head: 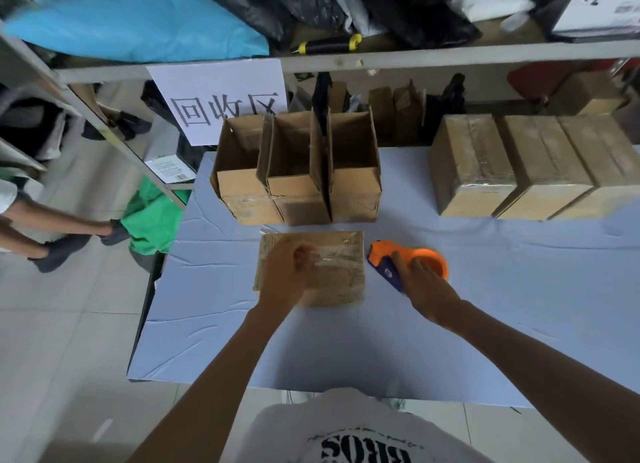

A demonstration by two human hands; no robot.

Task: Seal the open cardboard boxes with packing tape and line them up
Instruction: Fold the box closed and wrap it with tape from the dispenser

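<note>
Three open-topped brown cardboard boxes (298, 172) stand behind the orange-and-blue handheld tape dispenser (407, 263). Three closed, taped brown cardboard boxes (526, 166) sit to its far right. One closed flat-topped cardboard box (341, 272) lies just left of it.

- The table (242, 341) wears a pale blue, creased cloth.
- Three open cardboard boxes (298, 172) stand touching in a row at its far left.
- Three taped boxes (526, 165) sit side by side at its far right.
- One closed box (343, 282) lies near the front edge.
- An orange tape dispenser (408, 263) rests just beside that box, on its right.
</note>
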